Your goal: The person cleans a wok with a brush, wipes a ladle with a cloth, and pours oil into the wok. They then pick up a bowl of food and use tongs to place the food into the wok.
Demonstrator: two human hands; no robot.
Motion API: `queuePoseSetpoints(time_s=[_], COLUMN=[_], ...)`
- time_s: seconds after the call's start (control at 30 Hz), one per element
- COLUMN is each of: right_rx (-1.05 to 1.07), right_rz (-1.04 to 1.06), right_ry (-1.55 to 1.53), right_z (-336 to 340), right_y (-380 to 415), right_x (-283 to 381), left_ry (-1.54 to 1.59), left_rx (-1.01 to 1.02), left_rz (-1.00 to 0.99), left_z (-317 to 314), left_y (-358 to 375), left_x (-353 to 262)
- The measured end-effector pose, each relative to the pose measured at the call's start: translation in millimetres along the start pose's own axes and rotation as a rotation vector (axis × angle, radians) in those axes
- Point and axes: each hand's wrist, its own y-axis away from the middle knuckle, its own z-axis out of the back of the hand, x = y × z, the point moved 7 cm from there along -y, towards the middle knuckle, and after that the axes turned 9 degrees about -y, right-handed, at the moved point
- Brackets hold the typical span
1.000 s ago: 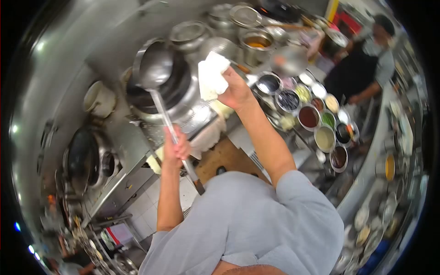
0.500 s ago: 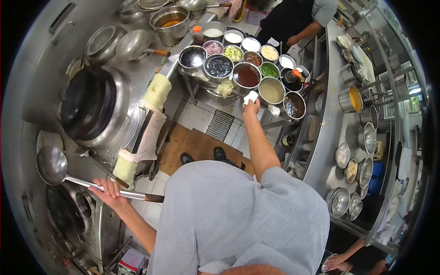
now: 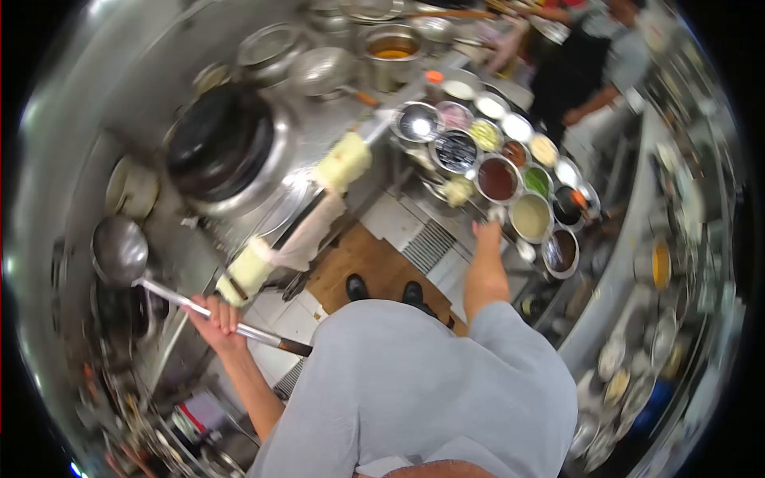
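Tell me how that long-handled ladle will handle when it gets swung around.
The ladle looks like rigid metal, so it likely won't flex. Its big bowl sits far out from the left hand, so it probably feels front-heavy. The shiny shaft may be slippery; the dark end grip looks safer.

You're in a steel-clad kitchen: stainless counter (image 3: pixel 239 231) to your left, pale floor tiles (image 3: pixel 398 219), a brown mat (image 3: pixel 374 267) underfoot, steel shelving (image 3: pixel 637 263) to your right.

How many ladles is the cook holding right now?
1. The ladle is on the left by the stove, its long handle gripped in the left hand. The right hand reaches toward the sauce bowls; whether it holds anything is too blurred to tell.
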Motion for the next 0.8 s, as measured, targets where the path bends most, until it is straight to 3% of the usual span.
queuePoseSetpoints(time_s=[0.03, 0.17, 0.27, 0.33, 0.4, 0.43, 0.47, 0.5, 0.53, 0.63, 0.67, 0.7, 0.77, 0.8], right_rx=[0.105, -0.052, 0.018, 0.366, 0.809, 1.065, 1.341, 1.654, 1.937, 2.076, 1.918, 1.845, 1.750, 1.667], right_rz=[-0.093, -0.044, -0.286, -0.496, -0.430, -0.394, -0.295, -0.118, 0.219, -0.277, -0.310, -0.143, -0.333, -0.534], right_ry=[-0.012, 0.017, -0.117, 0.092, 0.735, 1.012, 1.247, 1.289, 1.307, 1.273, 1.481, 1.513, 1.329, 1.213], right_z=[-3, -15, -2, 10, -21, -42, -63, -79, -95, -117, -130, -148, -163, -161], right_y=[-13, 11, 42, 58, 233, 305, 378, 431, 476, 545, 522, 547, 553, 562], right_x=[-6, -3, -48, -118, -171, -199, -227, -246, -255, -285, -303, -290, -281, -273], left_ry=[0.000, -0.065, -0.202, -0.310, -0.466, -0.423, -0.257, -0.289, -0.270, -0.304, -0.434, -0.566, -0.847, -0.995], left_rx=[0.008, -0.105, -0.204, -0.384, -0.340, -0.354, -0.272, -0.099, -0.012, 0.302, 0.370, 0.437, 0.557, 0.609], left_rz=[-0.009, -0.030, -0.071, -0.027, -0.009, 0.096, 0.130, 0.082, 0.059, -0.009, 0.002, 0.011, 0.036, 0.057], left_z=[-4, -8, 2, 24, 17, 20, 16, -9, -25, -72, -81, -93, -90, -76], left_y=[3, 15, 17, 9, -14, -29, -47, -64, -79, -127, -140, -151, -172, -182], left_x=[-1, -3, -11, -6, 3, 17, 34, 39, 49, 70, 74, 71, 65, 68])
